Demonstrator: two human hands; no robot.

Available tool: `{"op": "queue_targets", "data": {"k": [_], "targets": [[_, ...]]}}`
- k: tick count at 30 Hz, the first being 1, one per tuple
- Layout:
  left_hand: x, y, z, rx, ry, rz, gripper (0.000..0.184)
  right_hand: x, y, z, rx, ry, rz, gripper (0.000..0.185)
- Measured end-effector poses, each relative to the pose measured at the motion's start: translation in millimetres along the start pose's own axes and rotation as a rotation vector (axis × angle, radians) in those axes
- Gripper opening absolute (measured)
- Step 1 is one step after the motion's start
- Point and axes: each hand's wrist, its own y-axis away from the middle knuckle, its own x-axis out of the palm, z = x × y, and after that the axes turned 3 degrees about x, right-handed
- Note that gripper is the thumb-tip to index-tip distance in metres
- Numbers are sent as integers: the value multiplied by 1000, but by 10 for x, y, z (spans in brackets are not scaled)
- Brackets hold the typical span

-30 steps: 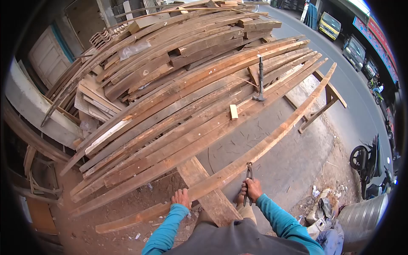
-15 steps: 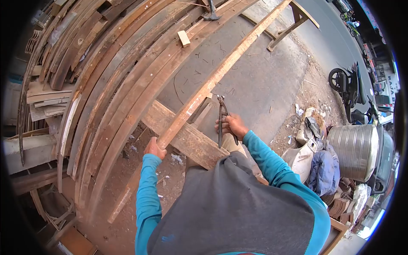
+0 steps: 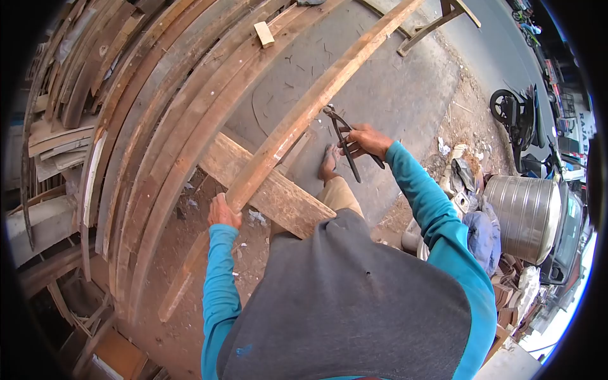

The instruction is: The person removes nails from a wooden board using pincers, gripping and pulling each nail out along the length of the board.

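Nearest, the left grip is clasped on a long, squared brown wooden beam, which slants across a wide, weathered wooden plank. The right grip is closed around dark metal, long-handled pincers, handles spread, head just beside the beam's edge. Beyond, a small, pale rectangular wooden block rests on long brown timbers; farther off stands a black motorcycle.

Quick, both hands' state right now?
Left hand: closed on the long wooden beam.
Right hand: closed around the pincers, their handles spread.
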Motion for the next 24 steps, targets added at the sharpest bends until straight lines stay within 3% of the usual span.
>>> {"op": "queue_targets", "data": {"k": [9,15,18,24], "targets": [[34,57,-35,23,-37,-46,71,-187,-126,67,30,131,-25,60],[18,114,-133,5,-77,-74,77,-347,-133,289,122,259,-17,51],[24,121,-137,10,-122,-67,73,-309,-86,348,160,7,84,26],[20,48,-77,-21,-84,34,74,268,-180,8,51,-169,-169,25]]}}
